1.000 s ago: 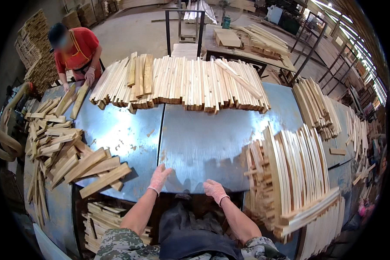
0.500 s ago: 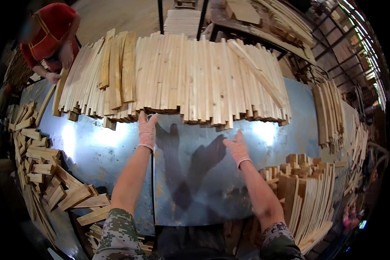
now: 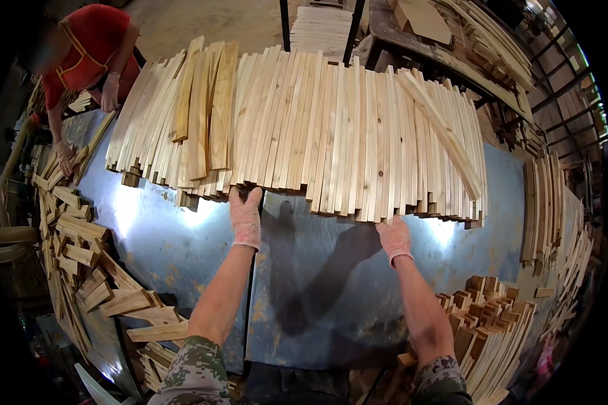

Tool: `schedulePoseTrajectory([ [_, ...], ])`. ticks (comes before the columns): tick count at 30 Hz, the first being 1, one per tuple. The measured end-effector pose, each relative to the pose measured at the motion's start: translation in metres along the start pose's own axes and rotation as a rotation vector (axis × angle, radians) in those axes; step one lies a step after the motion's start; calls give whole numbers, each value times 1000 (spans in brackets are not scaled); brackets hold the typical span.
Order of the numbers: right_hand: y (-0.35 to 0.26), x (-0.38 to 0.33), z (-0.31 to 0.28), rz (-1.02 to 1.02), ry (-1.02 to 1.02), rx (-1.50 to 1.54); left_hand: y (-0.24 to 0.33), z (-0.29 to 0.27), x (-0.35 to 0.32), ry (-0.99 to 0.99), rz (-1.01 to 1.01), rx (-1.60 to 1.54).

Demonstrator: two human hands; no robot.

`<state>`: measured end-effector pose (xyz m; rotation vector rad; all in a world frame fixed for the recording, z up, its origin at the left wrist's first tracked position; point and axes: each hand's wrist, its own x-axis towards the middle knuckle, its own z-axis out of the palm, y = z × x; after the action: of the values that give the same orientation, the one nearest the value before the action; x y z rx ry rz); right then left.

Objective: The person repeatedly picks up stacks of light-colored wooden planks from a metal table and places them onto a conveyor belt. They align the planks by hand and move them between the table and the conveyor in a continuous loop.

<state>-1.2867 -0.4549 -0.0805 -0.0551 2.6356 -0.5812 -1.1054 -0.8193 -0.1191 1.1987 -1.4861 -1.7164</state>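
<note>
A wide row of pale wooden strips (image 3: 331,135) lies side by side on the metal-topped table (image 3: 304,270), its near ends uneven. At the row's near edge, left of the middle, my left hand (image 3: 245,219) in a pinkish knit glove touches the strip ends, thumb and finger apart. My right hand (image 3: 394,237), gloved alike, presses against the ends farther right; its fingers look loosely bent, and the tips are partly hidden at the wood. Neither hand is closed round a strip. Several darker boards (image 3: 199,115) rest across the row's left part, and one loose strip (image 3: 442,138) slants over its right part.
Short wood offcuts (image 3: 81,250) are heaped at the left. Stacked strips (image 3: 493,331) stand at the near right, with more upright bundles (image 3: 542,209) beyond. At the far left a person in red (image 3: 94,47) reaches toward the offcuts. A workbench (image 3: 446,57) stands behind.
My right hand has come up from the bare table to the strip ends. My left hand stays at the edge. The other person's arm has lowered toward the offcuts. The view has shifted.
</note>
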Motion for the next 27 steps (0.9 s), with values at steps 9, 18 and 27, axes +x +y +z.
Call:
schedulePoseTrajectory([
  [9, 14, 21, 17, -73, 50, -121, 39, 29, 11, 77, -131, 289],
  [18, -2, 11, 10, -92, 79, -122, 73, 32, -6, 140, -35, 644],
  [27, 30, -85, 20, -11, 30, -1, 71, -26, -82, 83, -80, 627],
])
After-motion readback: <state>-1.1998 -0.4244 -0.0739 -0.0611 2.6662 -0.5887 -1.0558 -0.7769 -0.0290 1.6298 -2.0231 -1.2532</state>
